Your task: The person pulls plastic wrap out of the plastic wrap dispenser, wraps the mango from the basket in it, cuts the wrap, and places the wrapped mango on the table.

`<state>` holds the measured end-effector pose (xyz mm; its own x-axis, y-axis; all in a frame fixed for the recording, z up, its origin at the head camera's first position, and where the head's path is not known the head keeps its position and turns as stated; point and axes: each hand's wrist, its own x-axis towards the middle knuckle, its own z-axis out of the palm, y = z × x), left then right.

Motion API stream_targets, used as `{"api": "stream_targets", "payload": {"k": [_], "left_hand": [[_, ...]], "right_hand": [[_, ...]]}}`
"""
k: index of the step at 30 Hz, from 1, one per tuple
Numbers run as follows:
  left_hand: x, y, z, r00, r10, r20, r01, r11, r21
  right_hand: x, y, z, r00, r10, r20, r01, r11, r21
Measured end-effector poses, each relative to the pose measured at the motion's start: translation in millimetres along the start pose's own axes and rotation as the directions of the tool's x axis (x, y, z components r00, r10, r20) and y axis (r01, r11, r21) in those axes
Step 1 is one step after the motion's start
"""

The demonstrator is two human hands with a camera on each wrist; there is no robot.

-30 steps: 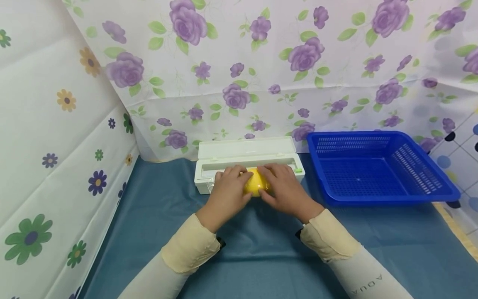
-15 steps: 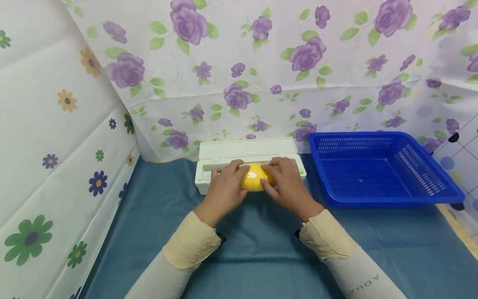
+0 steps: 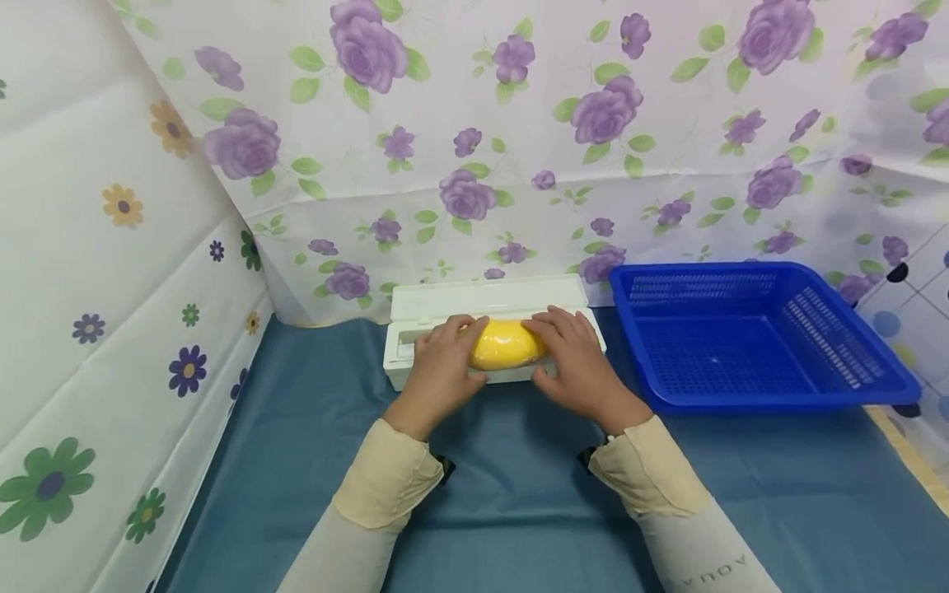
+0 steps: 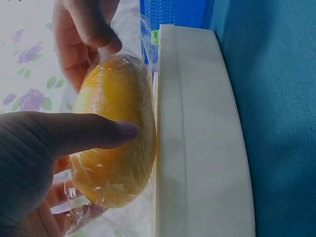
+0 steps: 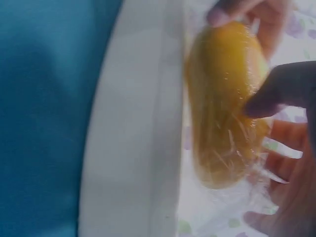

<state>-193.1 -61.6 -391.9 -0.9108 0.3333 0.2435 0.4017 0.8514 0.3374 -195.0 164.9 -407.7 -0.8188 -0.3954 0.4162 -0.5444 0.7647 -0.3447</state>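
Observation:
A yellow mango (image 3: 507,346), glossy and long-oval, lies crosswise between both hands, over the front of a white cling film dispenser (image 3: 485,298) with its lid raised. My left hand (image 3: 437,375) grips the mango's left end, its thumb laid along the near side in the left wrist view. My right hand (image 3: 582,371) holds the other end, thumb pressed on the skin and fingers behind. Clear cling film (image 4: 86,210) covers the mango, wrinkled and bunched at both ends. The dispenser's slot is mostly hidden behind the hands and fruit.
A blue plastic basket (image 3: 712,403) stands on the right, close beside the dispenser. Dark teal cloth (image 3: 511,527) covers the table. Flowered sheets (image 3: 334,222) hang behind and along the left side. A green slider (image 4: 155,37) shows at the dispenser's end.
The mango has risen slightly and turned in the hands, showing more of its yellow side. Both hands have shifted a little apart toward its ends, and the film at the left is tucked behind the fingers.

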Motion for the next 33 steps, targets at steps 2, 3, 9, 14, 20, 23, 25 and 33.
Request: {"api": "stream_targets", "payload": {"k": [2, 3, 9, 14, 20, 23, 25, 33], "left_hand": [[0.8, -1.9, 1.0, 1.000, -0.014, 0.005, 0.014, 1.000, -0.012], [1.0, -2.4, 1.2, 1.000, -0.020, 0.006, 0.020, 1.000, -0.018], [2.7, -3.2, 4.4, 0.999, -0.014, -0.030, 0.012, 0.999, -0.049], [3.1, -3.2, 6.7, 0.998, -0.011, -0.059, 0.008, 0.998, -0.055], [2.2, -9.0, 9.4, 0.998, -0.007, -0.070, 0.004, 0.999, -0.048], [2.2, -12.6, 10.2, 0.996, -0.009, -0.087, 0.005, 0.999, -0.043], [2.2, -14.7, 10.6, 0.995, -0.003, -0.099, -0.001, 0.999, -0.039], [3.4, -19.2, 10.6, 0.992, 0.017, -0.122, -0.022, 0.999, -0.043]], "right_hand": [[0.8, -1, -2, 1.000, 0.015, 0.027, -0.015, 1.000, -0.002], [1.2, -1, -2, 0.999, 0.023, 0.042, -0.022, 1.000, -0.006], [1.1, 2, -5, 0.992, 0.078, 0.098, -0.073, 0.996, -0.052], [-0.5, 8, 1, 0.999, 0.031, 0.014, -0.030, 0.998, -0.054], [0.4, 11, 8, 1.000, 0.003, -0.015, -0.003, 0.999, -0.036], [2.4, 11, 10, 1.000, -0.002, -0.021, 0.002, 0.999, -0.037], [3.9, 11, 11, 1.000, -0.009, -0.028, 0.008, 0.999, -0.042], [5.5, 14, 13, 0.997, -0.036, -0.063, 0.031, 0.997, -0.073]]}}
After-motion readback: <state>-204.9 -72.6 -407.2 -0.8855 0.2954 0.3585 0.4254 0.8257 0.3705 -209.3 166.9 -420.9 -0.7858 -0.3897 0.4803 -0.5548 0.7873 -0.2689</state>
